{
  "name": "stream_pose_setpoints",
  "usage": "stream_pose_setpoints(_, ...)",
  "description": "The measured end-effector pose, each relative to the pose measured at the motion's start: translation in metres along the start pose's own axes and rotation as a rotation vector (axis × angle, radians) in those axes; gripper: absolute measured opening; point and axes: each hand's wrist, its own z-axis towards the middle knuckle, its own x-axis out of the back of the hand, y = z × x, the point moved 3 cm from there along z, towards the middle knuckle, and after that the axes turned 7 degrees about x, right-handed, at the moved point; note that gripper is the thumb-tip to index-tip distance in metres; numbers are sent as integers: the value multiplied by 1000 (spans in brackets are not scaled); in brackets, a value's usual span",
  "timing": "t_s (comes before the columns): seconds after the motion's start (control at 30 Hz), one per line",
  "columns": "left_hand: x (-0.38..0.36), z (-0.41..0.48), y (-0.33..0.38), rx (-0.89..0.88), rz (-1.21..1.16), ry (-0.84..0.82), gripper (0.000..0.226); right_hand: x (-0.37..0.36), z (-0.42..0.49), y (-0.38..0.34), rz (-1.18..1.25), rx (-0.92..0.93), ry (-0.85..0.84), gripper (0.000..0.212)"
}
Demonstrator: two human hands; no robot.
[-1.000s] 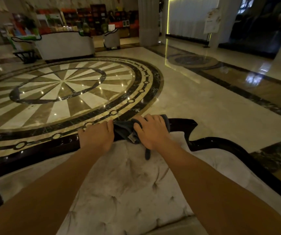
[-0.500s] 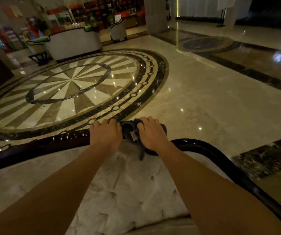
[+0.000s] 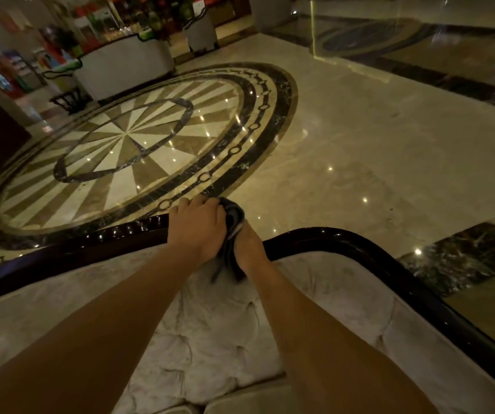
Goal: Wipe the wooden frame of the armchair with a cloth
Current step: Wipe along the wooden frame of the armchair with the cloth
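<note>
The dark cloth (image 3: 232,234) sat bunched on the top rail of the glossy black wooden frame (image 3: 345,239), at the far edge of the armchair's pale tufted back (image 3: 210,333). We had our left hand (image 3: 196,227) over the rail and cloth, its fingers (image 3: 201,204) curled down on the cloth. Our right hand (image 3: 249,248) gripped the cloth's near end, its fingers hidden, so we cannot tell how they lay. Beyond, the marble floor (image 3: 360,144) showed a round inlaid medallion (image 3: 126,144) to the far left.

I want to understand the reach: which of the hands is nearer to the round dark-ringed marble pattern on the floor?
Left. The left hand on the black wooden frame is beside the medallion; the right hand is farther right.
</note>
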Motion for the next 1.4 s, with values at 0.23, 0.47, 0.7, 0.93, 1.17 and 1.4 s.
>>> stream_pose_setpoints(0.23,-19,8,41,-246,367,-4,31,47,-10,58,-929,349,-114,41)
stream_pose_setpoints(0.47,-104,-3,74,-167,630,-290,31,107,-8,75,-987,294,62,40)
stream_pose_setpoints(0.7,-155,0,112,-63,74,-289,33,161,-26,109,-989,170,202,45)
stream_pose_setpoints(0.93,-174,-5,184,-301,61,-95,42,214,-81,157,-897,-92,329,49)
stream_pose_setpoints(1.17,-213,-63,285,-655,309,-167,55,291,-213,210,-1069,-338,273,47)
stream_pose_setpoints(1.4,-235,-183,374,-1038,243,-442,36,331,-310,209,-1072,-401,331,40)
